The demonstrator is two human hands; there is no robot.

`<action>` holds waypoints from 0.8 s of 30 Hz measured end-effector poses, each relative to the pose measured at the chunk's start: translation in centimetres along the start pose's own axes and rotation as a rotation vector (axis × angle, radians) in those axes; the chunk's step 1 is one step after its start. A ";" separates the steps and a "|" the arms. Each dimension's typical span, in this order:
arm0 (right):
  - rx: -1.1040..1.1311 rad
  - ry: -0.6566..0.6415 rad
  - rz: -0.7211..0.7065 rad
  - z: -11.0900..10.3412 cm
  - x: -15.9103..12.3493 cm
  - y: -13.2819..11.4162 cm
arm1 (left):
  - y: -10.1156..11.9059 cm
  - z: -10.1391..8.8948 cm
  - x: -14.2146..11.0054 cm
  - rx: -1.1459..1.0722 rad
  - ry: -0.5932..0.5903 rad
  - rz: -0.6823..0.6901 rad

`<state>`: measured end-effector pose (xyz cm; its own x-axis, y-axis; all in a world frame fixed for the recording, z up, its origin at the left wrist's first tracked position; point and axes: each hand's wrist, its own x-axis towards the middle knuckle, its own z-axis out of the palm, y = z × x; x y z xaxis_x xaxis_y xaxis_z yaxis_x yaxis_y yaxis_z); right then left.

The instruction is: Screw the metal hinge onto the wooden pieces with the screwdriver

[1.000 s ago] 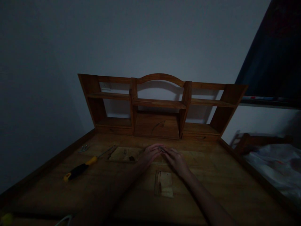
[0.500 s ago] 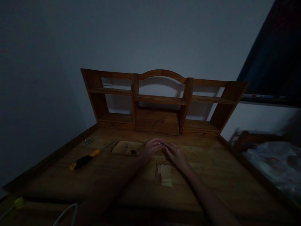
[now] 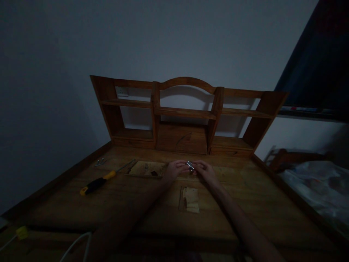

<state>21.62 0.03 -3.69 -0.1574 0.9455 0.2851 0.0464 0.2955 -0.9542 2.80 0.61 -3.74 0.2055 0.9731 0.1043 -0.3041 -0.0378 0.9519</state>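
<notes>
Both my hands meet over the middle of a wooden board (image 3: 240, 203) in dim light. My left hand (image 3: 174, 170) and my right hand (image 3: 205, 171) pinch a small shiny metal piece (image 3: 190, 165) between their fingertips, just above the wood. Below the hands lies a rectangular recess (image 3: 191, 199) cut in the board, with pale bare wood in it. A second, wider recess (image 3: 147, 169) lies left of my left hand. A screwdriver with a yellow and black handle (image 3: 96, 183) lies on the board further left.
A wooden shelf unit (image 3: 185, 116) with an arched top stands at the board's far edge against a grey wall. Small metal screws (image 3: 99, 162) lie near the far left corner. A white cable (image 3: 76, 245) and a yellow object (image 3: 20, 232) sit bottom left. Bedding (image 3: 316, 189) is at the right.
My hands have lifted slightly and the metal piece between the fingertips now shows more clearly. The view has shifted a little; nothing else on the board moved.
</notes>
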 end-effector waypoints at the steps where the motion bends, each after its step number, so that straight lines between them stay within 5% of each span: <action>1: 0.017 0.000 0.011 -0.1 0.1 0.2 | -0.1 0.0 0.0 -0.006 0.006 0.001; 24: -0.124 0.032 -0.267 -0.1 0.0 0.1 | -0.4 -1.1 0.1 0.043 -0.148 0.091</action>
<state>21.75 0.11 -3.79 -0.1493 0.8355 0.5289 0.1278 0.5467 -0.8275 1.96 0.98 -4.42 0.3140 0.9214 0.2291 -0.2887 -0.1372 0.9475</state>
